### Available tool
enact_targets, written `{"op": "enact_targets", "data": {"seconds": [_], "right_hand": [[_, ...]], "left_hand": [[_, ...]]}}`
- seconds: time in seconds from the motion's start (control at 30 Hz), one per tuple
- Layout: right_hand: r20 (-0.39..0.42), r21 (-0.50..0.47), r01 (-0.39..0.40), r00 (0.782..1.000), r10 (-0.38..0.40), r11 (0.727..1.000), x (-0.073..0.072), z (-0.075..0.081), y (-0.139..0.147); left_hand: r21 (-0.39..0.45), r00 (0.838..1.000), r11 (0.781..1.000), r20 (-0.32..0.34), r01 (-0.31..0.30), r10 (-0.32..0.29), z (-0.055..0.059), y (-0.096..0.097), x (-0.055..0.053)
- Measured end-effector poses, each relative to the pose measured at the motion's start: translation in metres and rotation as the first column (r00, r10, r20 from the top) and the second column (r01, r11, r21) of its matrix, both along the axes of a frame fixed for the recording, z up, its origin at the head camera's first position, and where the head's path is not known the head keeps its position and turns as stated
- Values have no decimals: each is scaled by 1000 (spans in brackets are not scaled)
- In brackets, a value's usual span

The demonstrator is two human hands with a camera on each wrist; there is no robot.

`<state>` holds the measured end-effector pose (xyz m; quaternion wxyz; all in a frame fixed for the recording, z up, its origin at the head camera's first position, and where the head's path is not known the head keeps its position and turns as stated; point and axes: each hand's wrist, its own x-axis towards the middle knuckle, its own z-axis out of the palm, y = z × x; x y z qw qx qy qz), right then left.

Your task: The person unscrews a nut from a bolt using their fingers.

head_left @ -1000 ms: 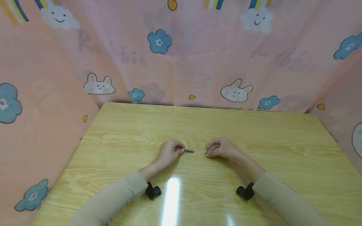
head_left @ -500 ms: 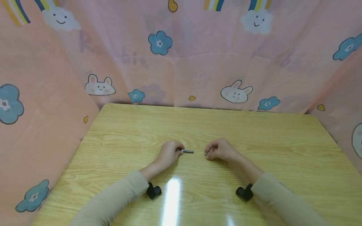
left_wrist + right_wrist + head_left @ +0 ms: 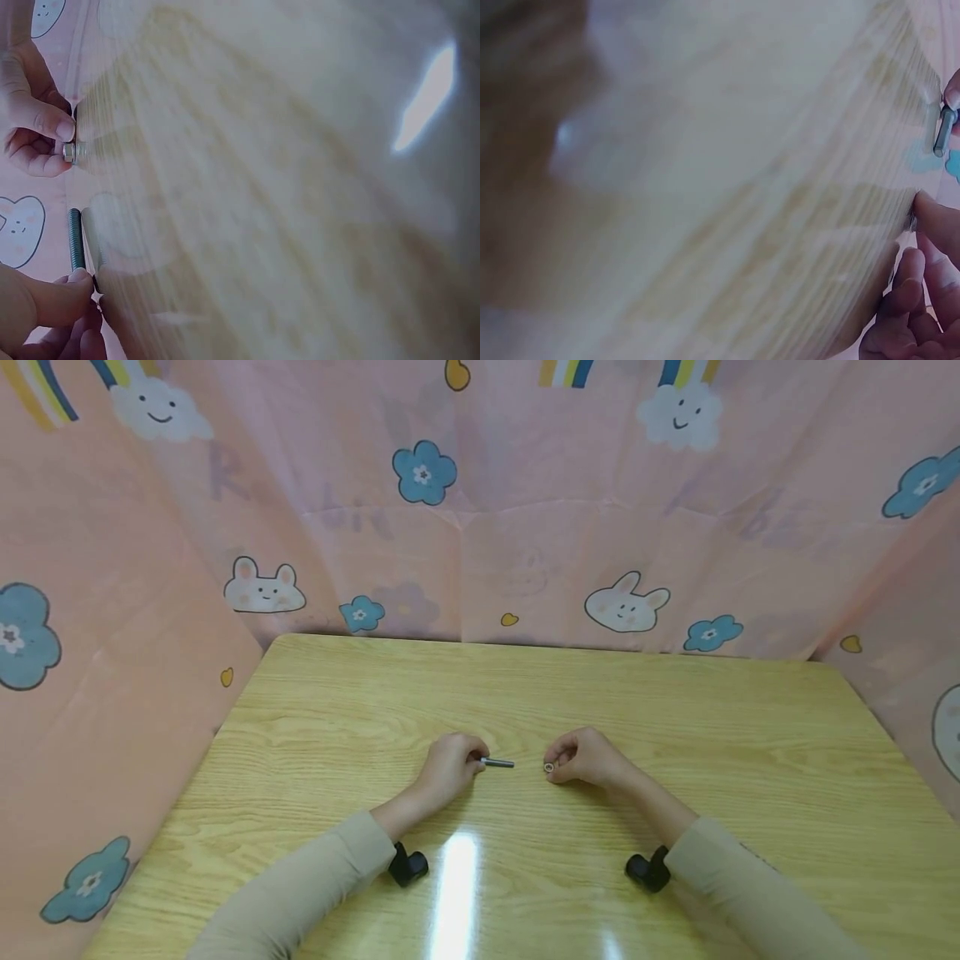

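Near the middle of the table, my left hand (image 3: 448, 767) pinches one end of a metal bolt (image 3: 498, 763). Its threaded shank (image 3: 76, 238) sticks out toward the right hand, and the gripped end is hidden by the fingers. Across a small gap, my right hand (image 3: 592, 758) pinches a small metal nut (image 3: 549, 767) between thumb and fingers, its hole visible in the head view. Bolt and nut are apart, at nearly the same height in the head view. In the right wrist view the bolt (image 3: 943, 133) shows at the right edge, while the nut is mostly covered by fingers.
Both hands work over a light wood-grain table (image 3: 675, 710) with a glossy light reflection near its front. A pink printed cloth (image 3: 480, 543) hangs behind and at both sides. Black wrist cameras (image 3: 408, 867) sit at each sleeve cuff.
My right hand has shifted slightly down and turned the nut in its fingers, so the hole shows at a different angle. The left hand and bolt stay almost still.
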<state>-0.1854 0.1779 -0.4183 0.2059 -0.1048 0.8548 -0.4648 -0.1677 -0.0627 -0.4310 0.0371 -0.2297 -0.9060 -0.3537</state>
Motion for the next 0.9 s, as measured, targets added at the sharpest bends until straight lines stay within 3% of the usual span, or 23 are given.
{"op": "enact_targets", "data": {"seconds": [0.37, 0.6, 0.9], "right_hand": [[17, 56, 8, 1000, -9, 998, -4, 1, -1], [24, 31, -23, 999, 22, 999, -5, 4, 5], [-56, 29, -63, 996, 64, 998, -11, 12, 21]], "left_hand": [[22, 999, 1000, 40, -1, 0, 0, -1, -2], [12, 998, 1000, 65, 1, -2, 1, -1, -2], [-38, 996, 999, 87, -33, 36, 11, -9, -2]]}}
